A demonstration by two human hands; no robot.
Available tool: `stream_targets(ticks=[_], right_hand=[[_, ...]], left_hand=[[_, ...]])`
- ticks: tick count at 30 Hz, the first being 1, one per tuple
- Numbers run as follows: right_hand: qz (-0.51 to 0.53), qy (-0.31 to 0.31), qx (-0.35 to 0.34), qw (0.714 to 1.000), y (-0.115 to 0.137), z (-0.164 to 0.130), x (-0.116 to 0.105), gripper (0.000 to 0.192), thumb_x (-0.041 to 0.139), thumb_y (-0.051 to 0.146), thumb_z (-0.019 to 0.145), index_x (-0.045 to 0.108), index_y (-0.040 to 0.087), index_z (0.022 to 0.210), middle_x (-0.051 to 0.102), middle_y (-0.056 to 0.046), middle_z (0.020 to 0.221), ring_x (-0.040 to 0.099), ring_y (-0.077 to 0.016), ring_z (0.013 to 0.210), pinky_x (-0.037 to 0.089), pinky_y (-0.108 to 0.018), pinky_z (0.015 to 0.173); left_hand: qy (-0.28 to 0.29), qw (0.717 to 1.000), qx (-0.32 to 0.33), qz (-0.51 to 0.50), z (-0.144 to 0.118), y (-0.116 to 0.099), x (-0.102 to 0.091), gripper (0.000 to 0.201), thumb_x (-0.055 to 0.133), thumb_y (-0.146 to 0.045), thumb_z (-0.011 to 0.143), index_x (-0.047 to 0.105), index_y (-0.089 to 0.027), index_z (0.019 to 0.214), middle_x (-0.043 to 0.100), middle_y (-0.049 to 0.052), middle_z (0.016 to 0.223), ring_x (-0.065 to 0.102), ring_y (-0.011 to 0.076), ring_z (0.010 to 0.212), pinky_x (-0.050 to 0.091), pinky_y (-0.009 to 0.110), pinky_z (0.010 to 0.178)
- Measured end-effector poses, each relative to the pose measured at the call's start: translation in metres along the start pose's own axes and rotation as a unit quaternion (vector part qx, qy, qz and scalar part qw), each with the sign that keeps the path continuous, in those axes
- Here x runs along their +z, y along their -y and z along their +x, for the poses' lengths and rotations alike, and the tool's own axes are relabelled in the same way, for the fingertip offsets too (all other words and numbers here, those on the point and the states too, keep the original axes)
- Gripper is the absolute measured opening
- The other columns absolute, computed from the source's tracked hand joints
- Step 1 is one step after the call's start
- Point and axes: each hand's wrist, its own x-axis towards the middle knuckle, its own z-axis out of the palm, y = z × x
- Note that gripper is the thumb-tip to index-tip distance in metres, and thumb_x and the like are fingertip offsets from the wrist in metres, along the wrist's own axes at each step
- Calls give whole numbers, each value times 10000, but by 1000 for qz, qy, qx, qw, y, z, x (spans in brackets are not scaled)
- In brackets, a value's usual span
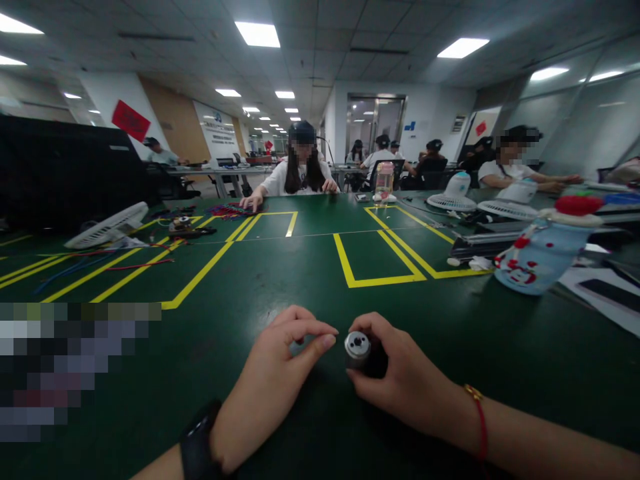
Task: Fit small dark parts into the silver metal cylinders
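Note:
My right hand (395,363) holds a small silver metal cylinder (357,347), like a motor, between thumb and fingers. The cylinder stands upright, its round end face turned up, showing a dark centre and small holes. Just to its left, my left hand (295,350) is closed in a pinch, thumb against forefinger, pointing at the cylinder but apart from it. Whatever the left fingertips hold, if anything, is too small to make out. Both hands are low over the green table (280,280).
Yellow tape (387,283) marks the tabletop. A blue bottle (545,250) with a red top stands at right, near white fans (453,193). At left lie another fan (107,227) and loose wires (140,265). Opposite, a person (300,167) reaches toward a wire bundle (233,211).

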Motion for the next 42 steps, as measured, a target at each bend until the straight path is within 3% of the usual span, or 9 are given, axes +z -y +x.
stream_targets(ticks=[4,10,14,19,22,25,29,34,42], right_hand=[[1,1,1,1000,-1,0,2,325,596,176,701,477,223,999,579,35,866,536,-80,740,419,-220,638],[-53,-46,-46,996,-3,-2,-8,475,596,244,740,439,251,1188,577,-22,1104,563,-129,950,448,-275,847],[-197,-98,52,974,-27,6,-61,389,555,383,779,486,231,1131,603,-46,1056,590,-173,922,467,-317,808],[-389,-105,236,884,-82,13,-146,439,623,443,661,550,158,986,632,-93,868,605,-217,717,453,-325,607],[-412,-105,250,870,-89,11,-161,487,688,446,586,579,120,931,633,-137,851,601,-279,748,452,-383,621],[-455,-138,202,856,-62,10,-132,681,659,561,626,549,126,1140,570,-194,1125,510,-406,1029,406,-544,776],[-351,-16,-58,934,-11,6,-46,476,496,385,861,444,275,1321,484,-74,1304,453,-247,1140,386,-428,907],[-282,91,-151,943,11,5,6,219,472,221,879,634,263,1020,627,-17,1009,517,-177,917,399,-357,781],[-449,-135,102,877,-43,10,-143,302,465,408,830,684,201,853,640,-106,857,560,-263,765,382,-416,648]], left_hand=[[76,995,9,68,-2,12,8,122,625,-230,828,736,-280,836,638,-3,834,575,180,817,438,301,741],[78,996,-2,34,-3,13,-1,221,595,-285,849,683,-292,1052,639,11,926,590,181,839,464,303,758],[12,997,-42,70,2,27,-29,301,473,-406,906,634,-278,1125,639,32,972,593,195,800,474,326,722],[-14,989,-96,109,8,56,-48,371,442,-464,901,630,-245,1134,656,48,1027,606,236,883,475,359,762],[8,990,-87,109,7,60,-44,378,443,-475,896,629,-254,1140,661,44,1019,615,240,911,479,357,779],[21,988,-69,133,7,56,-40,369,440,-465,898,632,-259,1137,660,42,972,617,239,893,481,353,758],[25,986,-63,154,7,55,-39,372,429,-465,903,628,-259,1141,652,46,950,612,241,875,479,356,738],[17,987,-48,154,7,57,-38,354,429,-446,907,627,-257,1131,647,44,950,606,238,883,477,359,756],[12,986,-51,157,7,55,-39,353,436,-455,893,648,-265,1103,650,43,930,609,242,861,482,362,724]])
